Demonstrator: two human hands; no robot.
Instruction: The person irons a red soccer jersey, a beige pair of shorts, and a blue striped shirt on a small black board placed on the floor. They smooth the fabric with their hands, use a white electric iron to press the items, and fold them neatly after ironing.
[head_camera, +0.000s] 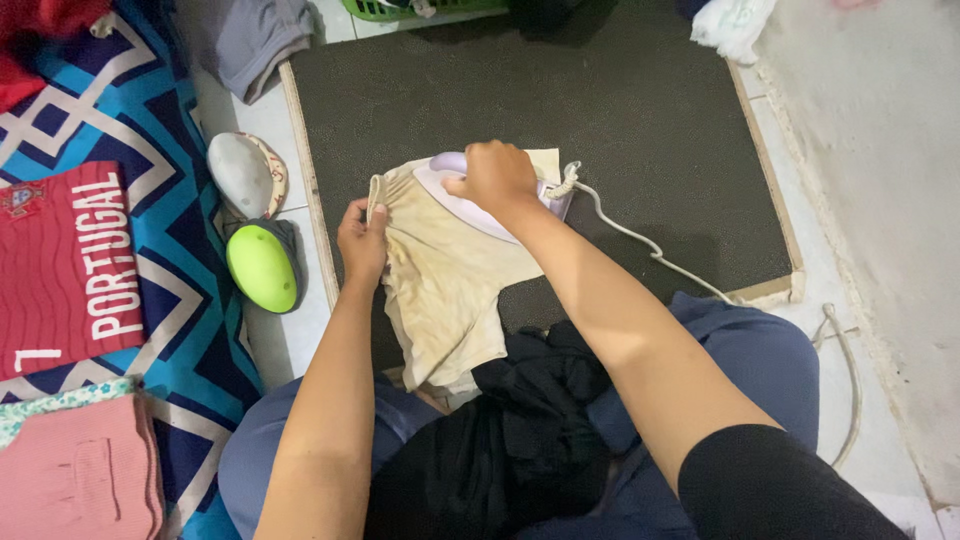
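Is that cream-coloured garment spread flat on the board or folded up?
Mostly spread flat: the cream garment lies open on the dark board, under the iron, its edge pinched by the left hand.

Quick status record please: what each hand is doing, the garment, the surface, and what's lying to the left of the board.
right hand: gripping the handle of a lilac and white iron, pressed on the garment
left hand: pinching the garment's left edge
garment: cream shorts, flat on the board
surface: dark padded board on the floor
cord: white cord trailing right
left of board: green and grey object, white object, red shirt
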